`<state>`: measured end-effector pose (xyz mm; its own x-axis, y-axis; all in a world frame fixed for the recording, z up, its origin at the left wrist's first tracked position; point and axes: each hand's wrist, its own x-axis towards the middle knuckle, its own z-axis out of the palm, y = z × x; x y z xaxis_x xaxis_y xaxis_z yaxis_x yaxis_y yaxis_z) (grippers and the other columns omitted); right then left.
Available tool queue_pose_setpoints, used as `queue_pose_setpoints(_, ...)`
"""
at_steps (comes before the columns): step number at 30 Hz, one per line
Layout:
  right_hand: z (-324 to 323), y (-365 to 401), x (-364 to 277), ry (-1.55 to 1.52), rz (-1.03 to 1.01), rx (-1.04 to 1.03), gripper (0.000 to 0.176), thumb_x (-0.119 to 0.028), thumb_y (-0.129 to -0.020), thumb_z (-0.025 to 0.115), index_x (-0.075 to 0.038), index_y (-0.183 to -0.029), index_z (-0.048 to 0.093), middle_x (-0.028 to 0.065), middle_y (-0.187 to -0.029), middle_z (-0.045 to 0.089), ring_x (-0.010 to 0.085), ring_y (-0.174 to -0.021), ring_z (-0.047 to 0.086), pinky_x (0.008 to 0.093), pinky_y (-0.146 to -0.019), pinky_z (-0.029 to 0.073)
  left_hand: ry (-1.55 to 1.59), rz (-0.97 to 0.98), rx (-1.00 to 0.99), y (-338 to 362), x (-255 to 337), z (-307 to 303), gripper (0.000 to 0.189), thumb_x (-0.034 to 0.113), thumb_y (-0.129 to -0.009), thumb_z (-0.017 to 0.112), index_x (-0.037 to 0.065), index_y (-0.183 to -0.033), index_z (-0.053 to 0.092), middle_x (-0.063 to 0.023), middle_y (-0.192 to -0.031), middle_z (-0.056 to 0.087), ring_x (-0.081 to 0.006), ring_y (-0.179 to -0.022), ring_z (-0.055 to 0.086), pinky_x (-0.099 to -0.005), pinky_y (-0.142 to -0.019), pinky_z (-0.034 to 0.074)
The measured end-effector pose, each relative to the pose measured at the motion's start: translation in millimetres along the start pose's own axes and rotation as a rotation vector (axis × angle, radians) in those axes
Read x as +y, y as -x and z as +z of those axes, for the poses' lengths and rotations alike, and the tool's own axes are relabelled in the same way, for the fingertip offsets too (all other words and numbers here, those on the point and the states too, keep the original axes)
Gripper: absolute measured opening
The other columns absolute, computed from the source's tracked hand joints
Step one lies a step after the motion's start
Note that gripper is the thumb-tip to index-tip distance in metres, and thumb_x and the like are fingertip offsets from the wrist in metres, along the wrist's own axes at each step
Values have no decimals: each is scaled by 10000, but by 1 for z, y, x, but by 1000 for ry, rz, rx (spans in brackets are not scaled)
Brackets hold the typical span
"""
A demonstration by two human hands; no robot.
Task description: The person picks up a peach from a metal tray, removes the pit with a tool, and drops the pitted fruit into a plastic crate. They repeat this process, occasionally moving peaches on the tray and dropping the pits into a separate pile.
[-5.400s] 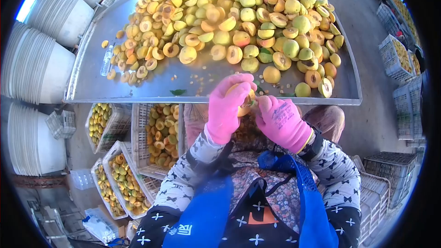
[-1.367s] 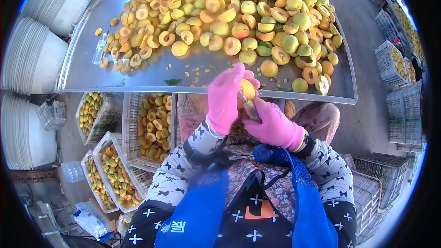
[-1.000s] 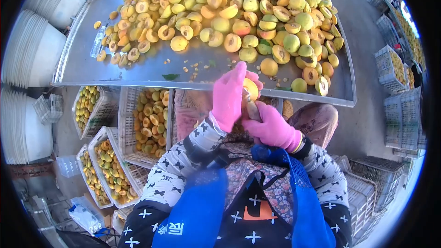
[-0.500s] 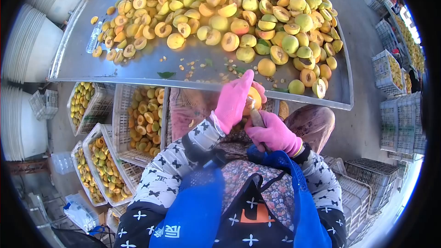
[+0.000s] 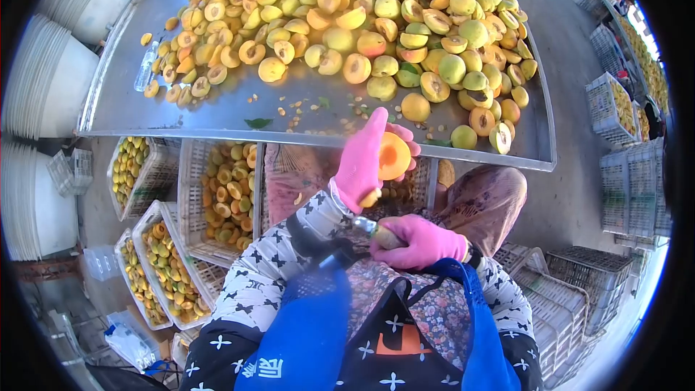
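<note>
My left hand [image 5: 360, 163], in a pink glove, holds a halved yellow peach [image 5: 393, 157] with its cut face and bare hollow turned toward me. My right hand [image 5: 427, 240], also gloved in pink, is closed around the handle of a pitting tool [image 5: 364, 224], its metal tip pointing left. Just below my left palm a small orange-brown piece [image 5: 371, 198], perhaps the pit, is apart from the tool tip. Whole and halved peaches [image 5: 357, 69] are heaped on the metal table [image 5: 210, 117] in front of me.
Crates of halved fruit [image 5: 230, 195] stand below the table to the left, with further crates [image 5: 172, 264] beside them. Stacked crates [image 5: 550, 297] are at the right. A plastic bottle [image 5: 147, 65] and a leaf [image 5: 258, 123] lie on the table.
My right hand has drawn the tool down and away from the peach. The peach's cut face now shows its hollow, and a small piece has come free below my left hand.
</note>
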<state>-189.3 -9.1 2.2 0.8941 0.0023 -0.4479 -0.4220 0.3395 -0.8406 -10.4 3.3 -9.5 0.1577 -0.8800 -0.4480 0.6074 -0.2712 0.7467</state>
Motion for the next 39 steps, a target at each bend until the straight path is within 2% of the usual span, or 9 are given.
queue_pose_setpoints(7, -31, 1, 27, 580, -161, 449, 162, -167, -836, 706, -23, -876, 643, 15, -713, 632, 109, -648, 584, 298, -608, 472, -858, 534, 114, 32, 24, -87, 290, 303, -950, 655, 29, -1033, 704, -78, -903, 707, -175, -801, 642, -309, -717, 508)
queue_pose_setpoints(9, -29, 4, 19, 431, -42, 500, 162, -164, -833, 702, -19, -863, 636, 15, -689, 622, 98, -603, 575, 287, -570, 461, -1059, 165, -107, 75, 71, -146, 372, 383, -937, 653, 57, -1102, 725, -93, -1088, 693, -195, -1018, 653, -342, -894, 521)
queue_pose_setpoints(10, -28, 0, 11, 391, -3, 503, 180, -171, -839, 702, -15, -861, 615, 52, -727, 638, 147, -656, 604, 313, -613, 473, -1037, -4, 19, 90, 89, -160, 393, 391, -931, 659, 78, -1163, 710, -94, -1118, 694, -189, -1061, 647, -329, -913, 517)
queue_pose_setpoints(14, -22, -18, -8, 308, 79, 485, 217, -193, -853, 714, -13, -881, 596, 114, -791, 672, 214, -740, 662, 350, -691, 503, -705, 283, 298, 34, 121, -189, 407, 264, -930, 679, 36, -1266, 638, -120, -1208, 675, -182, -1144, 618, -308, -950, 497)
queue_pose_setpoints(18, -19, -26, -1, 363, 4, 545, 218, -208, -846, 722, -23, -914, 628, 120, -795, 672, 231, -779, 684, 352, -716, 512, -1224, 614, 780, -99, 105, -230, 684, 391, -814, 743, 37, -1362, 537, -172, -1351, 567, -282, -1225, 555, -369, -1038, 437)
queue_pose_setpoints(24, -13, -18, -9, 229, 104, 590, 187, -158, -860, 685, -15, -959, 617, 84, -838, 648, 159, -820, 642, 326, -754, 492, -1500, 154, 559, -115, 124, -195, 774, 409, -745, 752, 28, -1371, 503, -189, -1348, 542, -341, -1250, 505, -403, -1057, 417)
queue_pose_setpoints(29, -28, -22, -31, 267, 27, 581, 317, -196, -876, 701, -20, -1130, 628, 114, -897, 692, 190, -759, 666, 346, -688, 524, 112, 178, -367, -55, 81, -171, 582, 258, -894, 619, 40, -1409, 458, -186, -1313, 561, -375, -1146, 590, -500, -995, 474)
queue_pose_setpoints(32, -38, -40, -21, 731, -471, 774, 341, -197, -847, 734, -37, -1122, 611, 203, -911, 672, 387, -795, 666, 424, -680, 537, 281, 223, -302, -22, 67, -110, 554, 293, -931, 575, 29, -1402, 453, -197, -1304, 561, -421, -1128, 581, -531, -999, 467)
queue_pose_setpoints(39, -37, -45, -38, 1032, -655, 1026, 301, -162, -827, 711, -57, -1045, 532, 166, -846, 634, 378, -730, 645, 459, -621, 517, 310, 272, -288, -7, 37, -37, 539, 338, -926, 577, 44, -1370, 488, -200, -1265, 587, -382, -1146, 578, -511, -1012, 452)
